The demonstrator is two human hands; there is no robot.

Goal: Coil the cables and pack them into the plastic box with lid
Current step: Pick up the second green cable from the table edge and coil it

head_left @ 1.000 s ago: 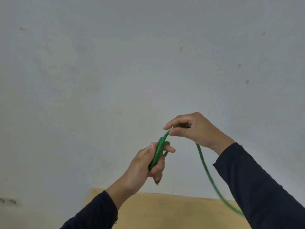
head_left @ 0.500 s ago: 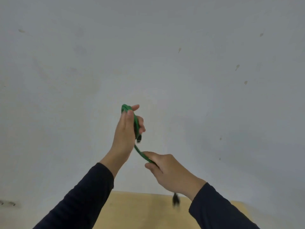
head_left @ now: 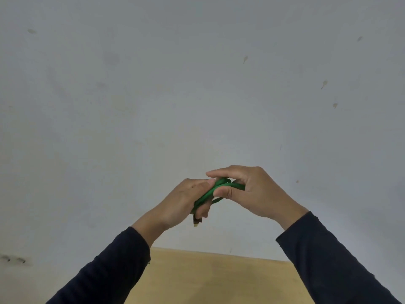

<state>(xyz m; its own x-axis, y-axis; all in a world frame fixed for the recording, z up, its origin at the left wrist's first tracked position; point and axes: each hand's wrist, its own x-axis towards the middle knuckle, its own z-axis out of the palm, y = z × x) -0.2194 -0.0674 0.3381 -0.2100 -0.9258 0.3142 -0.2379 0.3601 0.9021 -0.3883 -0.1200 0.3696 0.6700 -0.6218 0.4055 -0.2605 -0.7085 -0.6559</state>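
A green cable (head_left: 211,191) is bunched into a small coil held up in front of the wall, between both hands. My left hand (head_left: 186,200) grips the lower part of the coil, and a dark plug end (head_left: 196,221) sticks out below its fingers. My right hand (head_left: 247,191) pinches the upper loops between thumb and fingers. The two hands touch around the coil. No plastic box or lid is in view.
A pale wooden table (head_left: 219,279) shows at the bottom, between my dark sleeves. Behind it rises a grey-white wall (head_left: 197,84) with small marks.
My right hand rose from below the left hand and closed on the coil's top. The left hand dropped lower. The trailing length of cable is now gathered into the coil.
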